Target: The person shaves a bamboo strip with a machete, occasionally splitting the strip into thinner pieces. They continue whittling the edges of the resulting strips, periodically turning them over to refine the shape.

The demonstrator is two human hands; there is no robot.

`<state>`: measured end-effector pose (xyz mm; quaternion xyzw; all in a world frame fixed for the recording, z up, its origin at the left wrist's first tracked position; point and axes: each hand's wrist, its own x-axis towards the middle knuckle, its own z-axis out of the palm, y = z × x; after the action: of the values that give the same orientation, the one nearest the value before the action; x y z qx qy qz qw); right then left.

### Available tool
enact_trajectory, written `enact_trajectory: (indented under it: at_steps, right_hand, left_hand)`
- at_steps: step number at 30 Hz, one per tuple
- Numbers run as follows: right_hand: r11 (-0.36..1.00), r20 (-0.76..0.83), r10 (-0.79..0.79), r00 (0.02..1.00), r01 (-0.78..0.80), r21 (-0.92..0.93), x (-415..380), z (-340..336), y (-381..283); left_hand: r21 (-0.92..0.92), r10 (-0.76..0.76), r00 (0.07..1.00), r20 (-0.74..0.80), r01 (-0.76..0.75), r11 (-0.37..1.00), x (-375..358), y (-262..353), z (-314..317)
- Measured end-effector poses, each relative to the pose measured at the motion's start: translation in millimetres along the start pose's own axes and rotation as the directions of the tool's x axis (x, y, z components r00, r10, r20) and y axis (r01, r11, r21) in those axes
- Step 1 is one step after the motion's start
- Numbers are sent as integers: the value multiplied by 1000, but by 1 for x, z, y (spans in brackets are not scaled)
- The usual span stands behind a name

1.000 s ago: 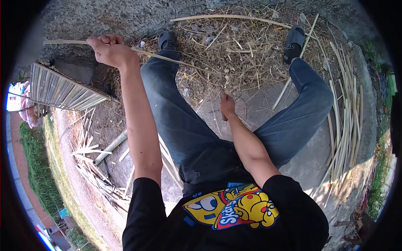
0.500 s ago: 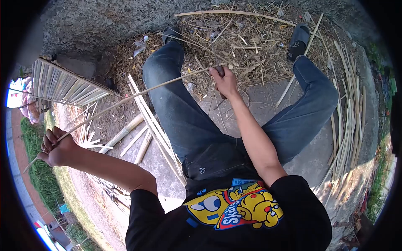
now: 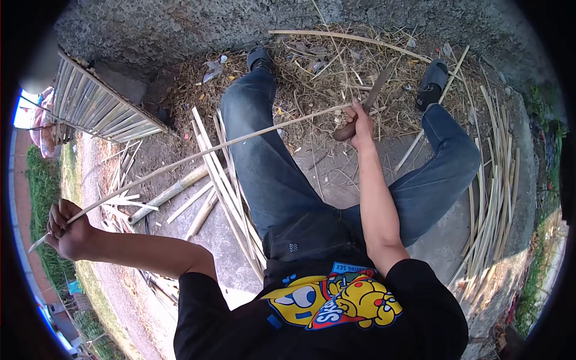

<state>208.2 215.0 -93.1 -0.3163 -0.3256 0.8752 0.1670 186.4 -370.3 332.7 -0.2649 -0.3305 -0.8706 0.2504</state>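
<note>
My left hand (image 3: 67, 231) is closed around one end of a long, thin bamboo strip (image 3: 210, 150), far out at the left. The strip slants up to the right across my left thigh, and its other end meets the fingers of my right hand (image 3: 362, 125). Closed in that right hand is a knife (image 3: 378, 87); its dark handle shows below the fingers and the blade points up and to the right, over the shavings. Whether the blade touches the strip I cannot tell.
Shavings (image 3: 324, 75) litter the ground between my feet, before a rough wall (image 3: 198, 27). Split strips (image 3: 495, 186) lie at the right. More strips (image 3: 225, 195) and a bamboo pole (image 3: 171, 193) lie at the left, below a slatted bamboo panel (image 3: 99, 108).
My left hand has moved slightly down and left with the strip. My right hand has shifted right and a little down, and the knife has turned so that its blade shows pointing up.
</note>
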Motion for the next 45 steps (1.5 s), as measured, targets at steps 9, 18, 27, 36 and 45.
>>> enact_trajectory:
  at_steps: [9, 18, 27, 36, 45]
  right_hand:
    - [981, 159, -110, 981, 81, 175, -7, 19, -31]
    - [984, 143, -118, 983, 96, 151, -13, 24, -45]
    - [972, 141, -171, 975, 144, 186, -33, 66, -31]
    - [975, 199, -169, 965, 133, 180, -38, 68, -38]
    - [933, 59, -231, 971, 204, 298, 5, 27, -88]
  left_hand:
    - [42, 65, 950, -305, -55, 998, -25, -9, -66]
    - [86, 113, 758, -643, -75, 993, -85, -30, -134]
    - [606, 857, 440, -270, 769, -203, -163, -118, -160]
    - [810, -481, 749, 455, -573, -126, -232, -270, 21]
    - [874, -436, 805, 402, -479, -78, -217, -242, -13]
